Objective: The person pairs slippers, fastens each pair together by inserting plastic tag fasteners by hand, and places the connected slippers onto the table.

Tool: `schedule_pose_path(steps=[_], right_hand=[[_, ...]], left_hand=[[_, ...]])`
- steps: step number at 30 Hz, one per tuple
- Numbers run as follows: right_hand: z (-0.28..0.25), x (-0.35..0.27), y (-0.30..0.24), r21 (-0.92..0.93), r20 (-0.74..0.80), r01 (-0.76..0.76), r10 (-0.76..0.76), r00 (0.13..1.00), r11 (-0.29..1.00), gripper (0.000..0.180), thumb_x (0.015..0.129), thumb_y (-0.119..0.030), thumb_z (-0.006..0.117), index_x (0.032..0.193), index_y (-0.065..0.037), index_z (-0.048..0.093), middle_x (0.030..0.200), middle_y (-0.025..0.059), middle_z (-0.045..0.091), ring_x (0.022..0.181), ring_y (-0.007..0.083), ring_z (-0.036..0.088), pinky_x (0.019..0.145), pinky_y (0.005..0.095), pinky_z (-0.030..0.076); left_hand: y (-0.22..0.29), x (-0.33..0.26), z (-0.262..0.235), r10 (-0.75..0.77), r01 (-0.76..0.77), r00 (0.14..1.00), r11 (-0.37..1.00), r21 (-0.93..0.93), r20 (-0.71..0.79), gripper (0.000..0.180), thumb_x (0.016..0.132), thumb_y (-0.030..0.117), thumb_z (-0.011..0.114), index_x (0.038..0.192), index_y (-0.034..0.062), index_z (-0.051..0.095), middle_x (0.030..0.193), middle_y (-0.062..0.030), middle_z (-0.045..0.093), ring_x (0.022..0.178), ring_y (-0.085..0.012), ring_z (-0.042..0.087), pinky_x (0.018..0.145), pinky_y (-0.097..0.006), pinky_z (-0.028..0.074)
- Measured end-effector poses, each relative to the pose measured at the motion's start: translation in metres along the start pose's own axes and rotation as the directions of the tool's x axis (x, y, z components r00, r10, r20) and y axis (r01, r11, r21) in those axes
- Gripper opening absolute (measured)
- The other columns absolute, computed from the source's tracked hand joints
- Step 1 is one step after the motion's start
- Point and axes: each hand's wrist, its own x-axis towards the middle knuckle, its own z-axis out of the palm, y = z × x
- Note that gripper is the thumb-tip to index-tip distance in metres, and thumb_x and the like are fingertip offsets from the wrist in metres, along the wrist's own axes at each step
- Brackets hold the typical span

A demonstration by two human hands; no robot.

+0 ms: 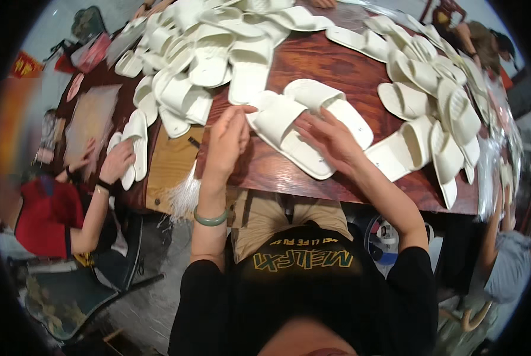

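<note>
A pair of white slide slippers lies in front of me on the dark red wood table point(313, 56). The nearer slipper point(282, 117) overlaps the farther slipper point(314, 92), both slanting from upper left to lower right. My left hand point(229, 137) is at the toe of the nearer one, its fingers curled together and the index finger reaching toward the strap; whatever they may pinch is too small to make out. My right hand point(331, 139) lies with fingers stretched out over the foot opening of the nearer slipper, fingertips by its strap.
Heaped white slippers point(209, 56) fill the far left, and more slippers point(417, 101) line the right side. A bundle of white strings point(185, 193) hangs at the table edge. Left, a co-worker's hand point(118, 161) touches another pair. Clear plastic point(492, 172) lies at the right edge.
</note>
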Motion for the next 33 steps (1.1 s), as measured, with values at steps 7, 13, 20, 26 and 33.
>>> schedule_pose_path(steps=[7,13,20,26,33], right_hand=[[-0.013,-0.067,-0.008,-0.569,0.241,0.319,-0.216,0.946,0.758,0.047,0.091,-0.010,0.049,0.133,0.004,0.032,0.132,0.0145,0.041,0.117,0.0218,0.046,0.098,0.0328,0.037],[-0.006,-0.089,0.016,-0.495,0.222,0.111,0.002,0.975,0.862,0.064,0.085,0.000,0.056,0.138,0.005,0.022,0.134,0.0140,0.039,0.120,0.0188,0.043,0.099,0.0296,0.036],[-0.013,-0.098,0.026,-0.357,0.205,0.029,0.048,0.978,0.934,0.055,0.085,-0.002,0.058,0.133,0.005,0.031,0.123,0.0130,0.049,0.110,0.0175,0.050,0.094,0.0286,0.040],[-0.025,-0.110,0.017,-0.619,0.112,0.061,0.012,0.994,0.783,0.010,0.086,0.000,0.055,0.094,0.003,0.060,0.079,0.0042,0.057,0.060,0.0072,0.050,0.055,0.0207,0.042],[-0.023,-0.101,-0.008,-0.918,0.255,0.348,-0.387,0.886,0.192,0.010,0.079,0.003,0.059,0.089,0.005,0.061,0.080,0.0139,0.060,0.073,0.0249,0.060,0.065,0.0295,0.046]], left_hand=[[0.006,-0.047,0.052,-0.032,0.050,0.995,0.980,-0.193,0.092,0.031,0.099,0.022,0.032,0.115,0.0013,0.048,0.058,0.0059,0.033,0.047,-0.0021,0.026,0.042,-0.017,0.023],[-0.017,-0.055,0.102,0.176,-0.077,0.949,0.933,-0.351,0.261,0.042,0.099,0.034,0.029,0.117,-0.0025,0.041,0.072,0.0036,0.038,0.064,-0.0026,0.035,0.060,-0.018,0.036],[-0.025,-0.065,0.103,0.177,-0.138,0.947,0.977,-0.160,0.269,0.040,0.100,0.032,0.026,0.121,0.0005,0.039,0.073,0.0026,0.037,0.068,-0.0055,0.039,0.067,-0.021,0.039],[-0.031,-0.056,0.090,0.159,-0.152,0.979,0.986,-0.066,0.126,0.042,0.100,0.033,0.027,0.114,-0.0017,0.046,0.071,0.0015,0.040,0.068,-0.0061,0.039,0.063,-0.020,0.036],[-0.040,-0.043,0.070,0.369,-0.400,0.915,0.885,0.238,0.165,0.047,0.100,0.033,0.024,0.119,-0.0036,0.045,0.092,-0.0051,0.050,0.085,-0.0126,0.046,0.079,-0.025,0.040]])
